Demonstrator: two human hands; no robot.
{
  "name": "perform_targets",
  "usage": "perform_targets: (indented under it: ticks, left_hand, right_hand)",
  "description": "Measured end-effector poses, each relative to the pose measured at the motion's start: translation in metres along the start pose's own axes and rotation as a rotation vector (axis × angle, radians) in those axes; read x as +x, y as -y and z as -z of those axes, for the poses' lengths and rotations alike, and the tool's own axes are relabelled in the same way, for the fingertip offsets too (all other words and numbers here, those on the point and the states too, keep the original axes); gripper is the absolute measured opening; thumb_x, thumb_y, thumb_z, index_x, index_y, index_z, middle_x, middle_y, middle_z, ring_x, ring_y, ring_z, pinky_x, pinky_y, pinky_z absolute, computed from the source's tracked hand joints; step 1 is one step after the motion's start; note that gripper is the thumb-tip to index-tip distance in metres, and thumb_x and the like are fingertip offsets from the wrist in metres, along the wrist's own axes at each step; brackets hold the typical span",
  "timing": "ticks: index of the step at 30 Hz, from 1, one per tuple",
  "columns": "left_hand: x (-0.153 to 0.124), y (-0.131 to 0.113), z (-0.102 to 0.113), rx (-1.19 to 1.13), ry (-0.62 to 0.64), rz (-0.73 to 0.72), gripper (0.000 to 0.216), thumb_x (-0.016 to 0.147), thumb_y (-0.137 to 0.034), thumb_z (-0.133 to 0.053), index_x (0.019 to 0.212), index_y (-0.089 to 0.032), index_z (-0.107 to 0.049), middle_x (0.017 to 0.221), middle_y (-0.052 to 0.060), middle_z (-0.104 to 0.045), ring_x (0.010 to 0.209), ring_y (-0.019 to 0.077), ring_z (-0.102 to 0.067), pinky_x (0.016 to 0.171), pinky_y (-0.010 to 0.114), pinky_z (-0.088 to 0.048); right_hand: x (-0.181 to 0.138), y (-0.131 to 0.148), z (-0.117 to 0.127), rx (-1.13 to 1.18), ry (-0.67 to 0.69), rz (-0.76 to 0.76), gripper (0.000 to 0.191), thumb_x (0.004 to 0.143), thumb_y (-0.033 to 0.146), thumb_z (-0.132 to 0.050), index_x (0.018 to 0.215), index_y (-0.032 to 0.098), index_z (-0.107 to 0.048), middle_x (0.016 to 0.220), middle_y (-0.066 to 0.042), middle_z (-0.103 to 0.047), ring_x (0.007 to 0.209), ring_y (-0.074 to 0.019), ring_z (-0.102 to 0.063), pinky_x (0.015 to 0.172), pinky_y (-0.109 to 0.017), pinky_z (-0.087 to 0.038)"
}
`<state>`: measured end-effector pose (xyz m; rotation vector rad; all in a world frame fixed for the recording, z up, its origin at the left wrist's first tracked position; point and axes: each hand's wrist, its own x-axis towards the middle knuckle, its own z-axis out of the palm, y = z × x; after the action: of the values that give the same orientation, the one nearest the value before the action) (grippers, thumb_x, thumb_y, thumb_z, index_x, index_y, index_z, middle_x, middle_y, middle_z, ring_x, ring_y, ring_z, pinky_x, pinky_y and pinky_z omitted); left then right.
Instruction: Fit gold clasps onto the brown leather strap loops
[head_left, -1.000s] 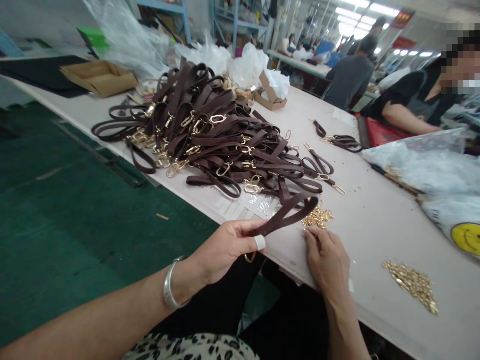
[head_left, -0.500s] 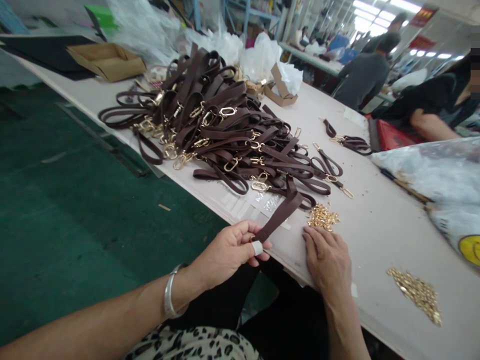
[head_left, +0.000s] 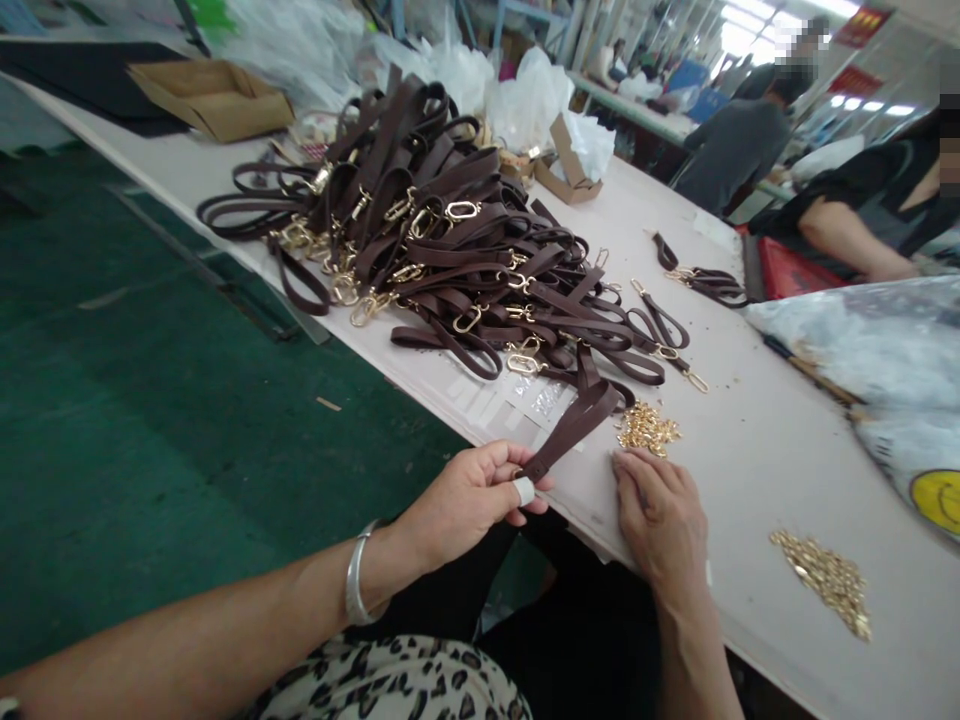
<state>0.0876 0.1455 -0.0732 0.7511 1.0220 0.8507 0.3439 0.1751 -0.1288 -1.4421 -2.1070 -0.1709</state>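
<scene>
My left hand [head_left: 480, 490], with white tape round the thumb, pinches the end of a dark brown leather wrist strap [head_left: 574, 425] at the table's front edge. The strap's loop leans up toward a large heap of similar straps [head_left: 442, 240] with gold clasps. My right hand [head_left: 664, 510] rests on the table edge beside a small pile of shiny gold metal pieces [head_left: 649, 428]. Its fingers are curled together, and whatever may be between them is hidden. Farther right lies a second pile of small gold pieces [head_left: 823, 583].
A cardboard tray [head_left: 214, 100] sits at the far left of the table [head_left: 742, 480], and an open small box [head_left: 568, 175] behind the heap. Plastic bags [head_left: 862, 340] lie at the right, near a red tray [head_left: 799, 270] and another person's arm [head_left: 855, 240].
My right fingertips have drawn back slightly from the gold pile and curled in more. My left hand keeps its hold on the wrist strap. The whole view has shifted a little.
</scene>
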Motion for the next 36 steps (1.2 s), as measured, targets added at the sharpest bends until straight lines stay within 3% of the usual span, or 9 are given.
perform_targets:
  ticks: [6,9,11,14,17,22,26,36]
  left_hand:
    - [0.003,0.003,0.002,0.001,0.009,0.004,0.026,0.081,-0.018,-0.066,0.106,-0.013,-0.062,0.109,0.011,-0.075,0.082,0.0141,-0.071,0.064,0.022,-0.047]
    - [0.005,0.006,0.002,-0.012,0.012,-0.003,0.026,0.08,-0.019,-0.068,0.104,-0.014,-0.063,0.107,0.01,-0.075,0.082,0.0148,-0.071,0.065,0.023,-0.048]
    - [0.006,0.007,0.0,-0.032,0.012,-0.009,0.026,0.079,-0.02,-0.07,0.104,-0.015,-0.063,0.105,0.009,-0.075,0.081,0.0151,-0.071,0.065,0.023,-0.047]
    - [0.006,0.009,-0.006,-0.062,0.021,-0.013,0.027,0.078,-0.02,-0.072,0.103,-0.015,-0.064,0.102,0.008,-0.075,0.082,0.015,-0.07,0.066,0.023,-0.047]
    - [0.004,0.01,-0.013,-0.074,0.048,-0.036,0.025,0.079,-0.019,-0.072,0.102,-0.015,-0.066,0.099,0.006,-0.075,0.084,0.0148,-0.069,0.07,0.024,-0.047]
    - [0.001,0.011,-0.017,-0.074,0.13,-0.085,0.02,0.08,-0.014,-0.067,0.1,-0.014,-0.069,0.084,0.002,-0.073,0.08,0.013,-0.064,0.079,0.025,-0.046]
    - [-0.001,0.013,-0.015,-0.012,0.135,-0.102,0.024,0.082,-0.014,-0.064,0.105,-0.015,-0.07,0.082,0.001,-0.071,0.081,0.0145,-0.063,0.078,0.026,-0.045]
    - [-0.005,0.015,-0.014,0.126,0.149,-0.142,0.03,0.086,-0.011,-0.057,0.112,-0.016,-0.071,0.082,0.0,-0.07,0.075,0.0128,-0.059,0.07,0.022,-0.043]
  right_hand:
    - [-0.009,0.001,-0.002,0.006,0.072,0.026,0.028,0.098,0.031,-0.055,0.118,0.02,-0.07,0.122,-0.008,-0.071,0.116,-0.0254,-0.06,0.105,-0.046,-0.045]
    - [-0.012,0.004,-0.002,0.054,0.031,-0.038,0.03,0.098,0.03,-0.053,0.12,0.017,-0.07,0.122,-0.01,-0.071,0.116,-0.0254,-0.062,0.105,-0.046,-0.047]
    - [-0.014,0.009,0.002,0.122,-0.047,-0.166,0.029,0.095,0.033,-0.058,0.116,0.017,-0.072,0.117,-0.011,-0.073,0.11,-0.0255,-0.066,0.101,-0.045,-0.051]
    - [-0.016,0.029,0.013,0.368,-0.171,-0.484,0.028,0.087,0.038,-0.07,0.107,0.019,-0.075,0.105,-0.01,-0.076,0.094,-0.0247,-0.071,0.091,-0.042,-0.056]
    - [-0.017,0.059,0.025,0.696,-0.149,-0.65,0.024,0.082,0.038,-0.076,0.099,0.02,-0.076,0.094,-0.007,-0.077,0.081,-0.0215,-0.072,0.082,-0.038,-0.06]
    - [-0.013,0.096,0.027,1.021,0.042,-0.656,0.013,0.084,0.031,-0.075,0.094,0.024,-0.077,0.087,-0.003,-0.076,0.076,-0.0166,-0.071,0.074,-0.031,-0.061]
    - [-0.013,0.098,0.022,1.023,0.041,-0.63,0.009,0.082,0.029,-0.077,0.091,0.025,-0.078,0.086,-0.001,-0.075,0.078,-0.015,-0.07,0.072,-0.027,-0.06]
    - [-0.019,0.097,0.024,0.933,0.111,-0.729,0.017,0.078,0.035,-0.079,0.09,0.023,-0.078,0.08,-0.002,-0.074,0.074,-0.0162,-0.069,0.071,-0.028,-0.058]
